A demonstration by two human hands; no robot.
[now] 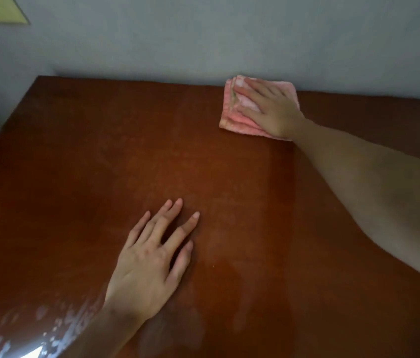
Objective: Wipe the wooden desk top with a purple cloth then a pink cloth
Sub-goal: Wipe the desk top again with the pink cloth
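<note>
The reddish-brown wooden desk top (79, 177) fills most of the view. A folded pink cloth (232, 117) lies at its far edge, right of centre, against the wall. My right hand (268, 107) presses flat on this cloth with straight fingers pointing left, the arm stretched in from the right. My left hand (152, 259) rests flat on the bare wood near the front, fingers spread, holding nothing. No purple cloth is in view.
A grey-blue wall (203, 40) runs along the desk's far edge. A yellow-green sheet (5, 9) hangs on it at the top left. The desk's left edge (10, 117) drops off to a dark gap. Glare and smears show on the wood at the front left.
</note>
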